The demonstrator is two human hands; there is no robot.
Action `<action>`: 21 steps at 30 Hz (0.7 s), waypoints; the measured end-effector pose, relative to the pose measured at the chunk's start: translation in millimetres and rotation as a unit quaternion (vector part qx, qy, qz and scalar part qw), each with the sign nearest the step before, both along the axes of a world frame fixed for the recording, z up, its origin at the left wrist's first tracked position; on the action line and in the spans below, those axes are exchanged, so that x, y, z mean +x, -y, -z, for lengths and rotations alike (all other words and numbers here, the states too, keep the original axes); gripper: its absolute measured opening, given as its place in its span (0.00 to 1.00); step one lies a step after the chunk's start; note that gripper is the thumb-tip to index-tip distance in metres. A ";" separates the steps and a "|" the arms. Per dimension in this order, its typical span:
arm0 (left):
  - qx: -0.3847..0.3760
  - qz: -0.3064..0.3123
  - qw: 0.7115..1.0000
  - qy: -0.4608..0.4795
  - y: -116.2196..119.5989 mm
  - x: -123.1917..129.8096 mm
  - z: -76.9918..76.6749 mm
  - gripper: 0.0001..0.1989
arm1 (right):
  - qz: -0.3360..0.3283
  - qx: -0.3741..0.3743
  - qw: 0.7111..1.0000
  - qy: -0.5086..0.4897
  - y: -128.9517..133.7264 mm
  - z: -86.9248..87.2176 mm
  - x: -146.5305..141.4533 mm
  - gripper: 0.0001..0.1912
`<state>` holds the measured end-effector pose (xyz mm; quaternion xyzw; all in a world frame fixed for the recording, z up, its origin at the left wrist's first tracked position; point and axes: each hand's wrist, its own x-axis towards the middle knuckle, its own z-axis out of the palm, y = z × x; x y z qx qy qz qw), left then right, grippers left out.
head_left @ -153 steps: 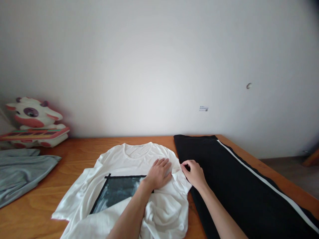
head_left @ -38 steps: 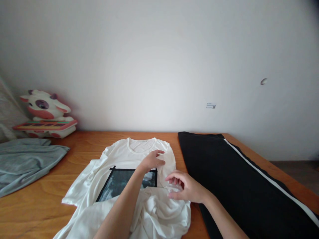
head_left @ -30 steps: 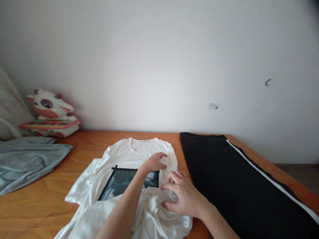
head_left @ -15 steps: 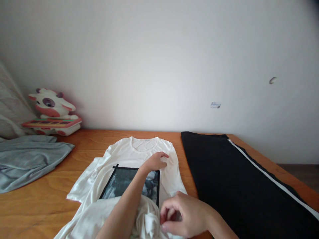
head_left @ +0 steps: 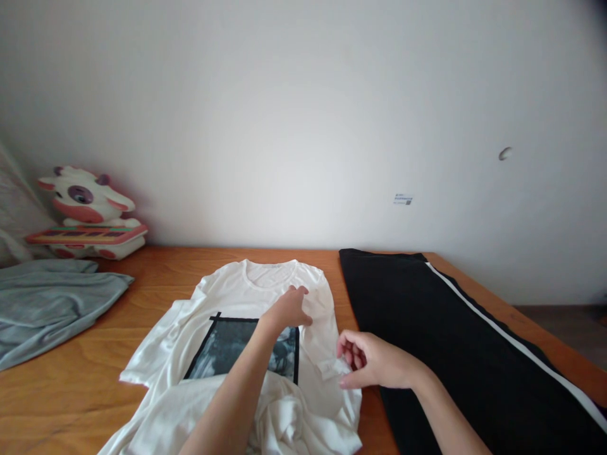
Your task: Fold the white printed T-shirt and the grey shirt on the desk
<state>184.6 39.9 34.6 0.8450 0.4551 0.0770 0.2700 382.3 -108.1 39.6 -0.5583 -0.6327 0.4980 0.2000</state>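
Observation:
A white T-shirt (head_left: 315,360) lies front up on the table, its neckline away from me and a dark picture print (head_left: 222,347) on its chest. Its lower part is bunched up toward me. My left hand (head_left: 290,308) is over the upper chest, right of the print, with fingers and thumb apart; whether it presses on the cloth is hard to tell. At the shirt's right edge, my right hand (head_left: 372,360) has curled fingers around a bit of white cloth, seemingly the sleeve end. Its exact grip is partly hidden.
Black trousers (head_left: 427,335) with a white side stripe lie flat on the right. A grey garment (head_left: 52,309) is at the left, in front of a cow-shaped toy keyboard (head_left: 90,215). The wooden table (head_left: 52,404) meets a white wall (head_left: 284,126) at the back.
My right hand has moved away from me, from the bunched lower cloth to the shirt's right edge. My left hand stays over the chest. The view has shifted slightly right.

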 end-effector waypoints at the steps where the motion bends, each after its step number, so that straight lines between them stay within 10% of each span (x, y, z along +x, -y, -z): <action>1: 0.000 -0.002 1.000 0.002 0.3 0.2 -0.2 0.41 | 0.001 -0.001 1.000 0.029 1.6 0.6 1.6 0.23; 9: -0.015 -0.029 0.996 0.082 -12.8 -1.4 -3.6 0.25 | 0.012 0.069 0.980 0.185 8.5 -5.2 -9.3 0.12; 21: -0.054 0.011 0.998 0.025 -19.8 -26.4 -19.8 0.28 | -0.013 0.086 0.966 0.242 14.5 -8.9 -15.6 0.17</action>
